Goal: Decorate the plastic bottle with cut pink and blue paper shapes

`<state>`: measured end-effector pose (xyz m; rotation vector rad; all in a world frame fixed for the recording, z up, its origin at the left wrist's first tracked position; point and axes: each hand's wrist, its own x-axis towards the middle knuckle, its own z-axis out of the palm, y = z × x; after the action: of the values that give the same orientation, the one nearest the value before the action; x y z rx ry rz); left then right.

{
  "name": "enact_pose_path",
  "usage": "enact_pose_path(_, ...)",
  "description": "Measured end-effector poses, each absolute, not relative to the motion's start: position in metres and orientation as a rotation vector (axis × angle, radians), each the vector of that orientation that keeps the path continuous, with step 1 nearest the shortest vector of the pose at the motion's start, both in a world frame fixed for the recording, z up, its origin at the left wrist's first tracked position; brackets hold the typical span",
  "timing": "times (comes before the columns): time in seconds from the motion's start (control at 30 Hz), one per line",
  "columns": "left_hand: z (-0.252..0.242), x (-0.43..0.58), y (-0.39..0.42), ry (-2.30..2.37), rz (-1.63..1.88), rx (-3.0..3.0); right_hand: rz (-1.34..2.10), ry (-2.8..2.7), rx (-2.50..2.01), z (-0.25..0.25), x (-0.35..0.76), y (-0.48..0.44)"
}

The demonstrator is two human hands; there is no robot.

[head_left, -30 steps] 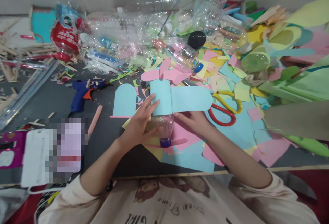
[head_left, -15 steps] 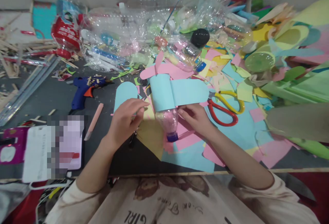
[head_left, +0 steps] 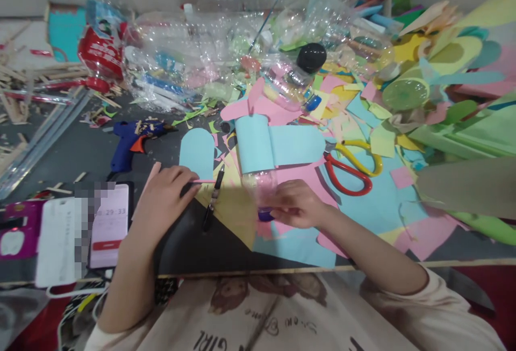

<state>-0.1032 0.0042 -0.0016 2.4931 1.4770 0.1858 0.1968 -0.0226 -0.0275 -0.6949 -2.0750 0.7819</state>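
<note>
A small clear bottle (head_left: 260, 180) with a purple cap (head_left: 265, 214) lies on its side, its upper part wrapped in light blue paper (head_left: 253, 144). A rounded blue strip (head_left: 298, 145) sticks out to the right of the wrap, and pink paper (head_left: 242, 108) shows behind it. My right hand (head_left: 296, 203) is closed at the bottle's neck beside the cap. My left hand (head_left: 167, 195) is over the pink stick (head_left: 150, 176), near a loose rounded blue piece (head_left: 196, 152); its fingers are bent and what they hold, if anything, is unclear.
A black pen (head_left: 213, 198) lies between the hands. Scissors (head_left: 355, 165) with red and yellow handles are at the right. A blue glue gun (head_left: 131, 141) and a phone (head_left: 110, 227) lie left. Clear bottles (head_left: 169, 34) and paper scraps (head_left: 382, 141) fill the back and right.
My left hand has moved left and away from the wrapped bottle, uncovering the pen. My right hand has moved down from the blue strip to the bottle's neck.
</note>
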Motion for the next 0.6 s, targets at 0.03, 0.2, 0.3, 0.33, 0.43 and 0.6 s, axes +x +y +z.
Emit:
enact_pose_path(0.03, -0.003, -0.102, 0.005, 1.476, 0.184, 2.502, 0.803, -2.1, -0.697, -0.028, 0.197, -0.022)
enact_pose_path(0.2, -0.003, -0.095, 0.009, 1.428, 0.201, 2.539, 0.904, -2.129, -0.861, -0.032, 0.2, -0.019)
enact_pose_path(0.3, -0.002, -0.093, 0.009, 1.512, 0.277, 2.489, 0.96, -2.094, -0.933, -0.032, 0.199, -0.018)
enact_pose_path(0.33, -0.001, -0.093, 0.009, 1.548, 0.35, 2.45, 0.967, -2.08, -0.932, -0.031, 0.199, -0.017)
enact_pose_path(0.43, 0.005, -0.086, 0.008, 1.631, 0.699, 2.2, 0.967, -2.026, -0.913, -0.029, 0.198, -0.018)
enact_pose_path(0.6, 0.018, -0.053, 0.024, 1.417, 1.234, 1.527, 1.077, -1.783, -0.817, -0.023, 0.197, -0.02)
